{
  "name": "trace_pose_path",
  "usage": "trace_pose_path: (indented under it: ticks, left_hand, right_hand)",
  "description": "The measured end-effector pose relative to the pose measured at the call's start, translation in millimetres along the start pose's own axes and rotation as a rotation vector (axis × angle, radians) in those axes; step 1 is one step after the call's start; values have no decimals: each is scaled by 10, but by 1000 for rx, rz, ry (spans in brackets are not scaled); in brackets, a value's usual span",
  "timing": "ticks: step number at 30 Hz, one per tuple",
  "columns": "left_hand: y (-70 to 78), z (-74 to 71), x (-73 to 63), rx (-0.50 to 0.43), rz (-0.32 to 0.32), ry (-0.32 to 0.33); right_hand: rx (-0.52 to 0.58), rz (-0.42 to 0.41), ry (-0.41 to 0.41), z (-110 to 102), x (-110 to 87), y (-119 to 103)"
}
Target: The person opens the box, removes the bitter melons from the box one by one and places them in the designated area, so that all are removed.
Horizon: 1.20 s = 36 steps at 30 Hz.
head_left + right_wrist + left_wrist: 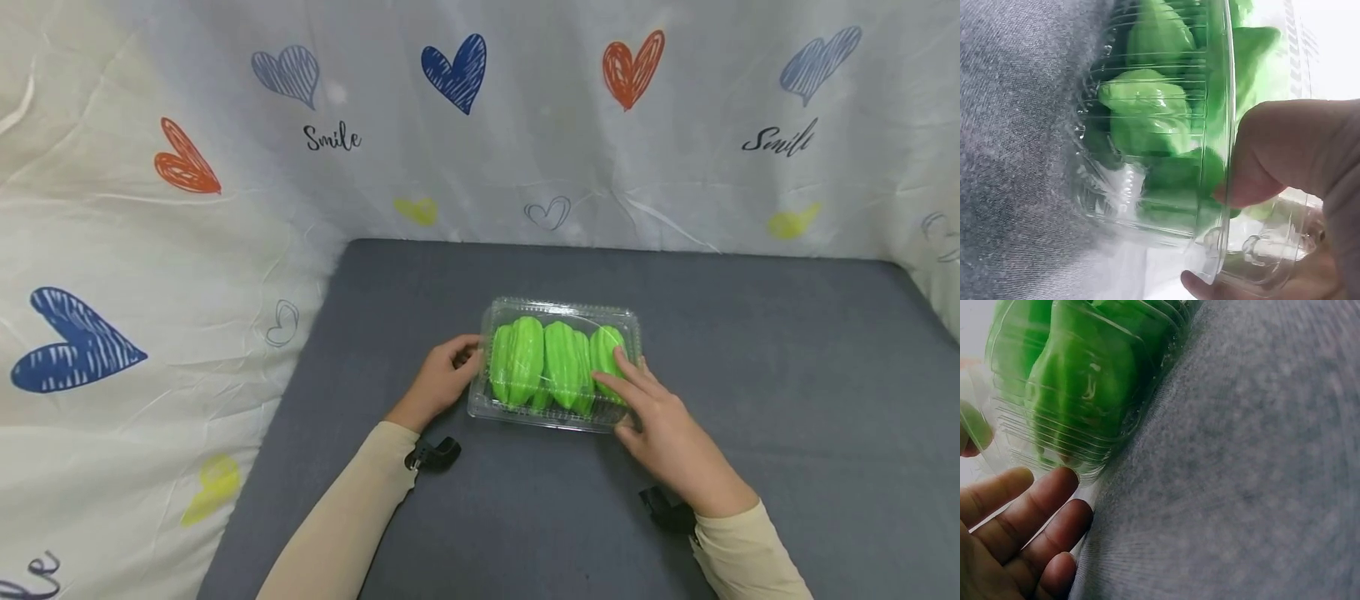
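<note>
A clear plastic clamshell box point(551, 421) sits on the grey table, its lid down over several bright green, ridged, star-fruit-like pieces point(527, 358). At the box's left edge, my left hand point(446, 375) holds the rim. In the left wrist view, its fingertips point(1063, 481) touch the ribbed side, and the thumb shows behind the clear rim. My right hand point(667, 425) grips the front right corner, with fingers spread over the lid. From the right wrist, the thumb point(1260, 169) presses on the rim while another fingertip lies by the corner.
The grey cloth-covered table point(787, 375) extends around the box. Behind and to the left hangs a white curtain point(540, 150) with hearts and the word "Smile". A black strap device point(435, 454) sits on the left wrist, another point(666, 508) on the right.
</note>
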State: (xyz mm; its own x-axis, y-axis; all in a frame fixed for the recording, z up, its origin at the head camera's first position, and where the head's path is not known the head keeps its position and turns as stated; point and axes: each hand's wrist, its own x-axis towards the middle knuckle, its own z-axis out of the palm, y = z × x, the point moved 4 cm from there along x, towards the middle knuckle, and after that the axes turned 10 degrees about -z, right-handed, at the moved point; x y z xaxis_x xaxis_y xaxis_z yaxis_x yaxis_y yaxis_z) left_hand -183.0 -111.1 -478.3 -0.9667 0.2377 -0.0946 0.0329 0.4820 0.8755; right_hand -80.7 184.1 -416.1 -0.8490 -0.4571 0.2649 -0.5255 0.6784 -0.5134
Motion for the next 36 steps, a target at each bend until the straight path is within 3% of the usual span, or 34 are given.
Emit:
trace_pose_path:
  ticks: [13,23,36]
  left_hand:
    - [-15,24,-11,-14,-15,-4]
    - [-27,0,7,-22,10,-10]
    - [-49,-7,16,-16,-3,1]
  right_hand:
    - [-81,-15,-9,-18,-38,16]
    - [-127,-53,91,-61,-11,32]
    - [-148,-104,122,-97,-27,35]
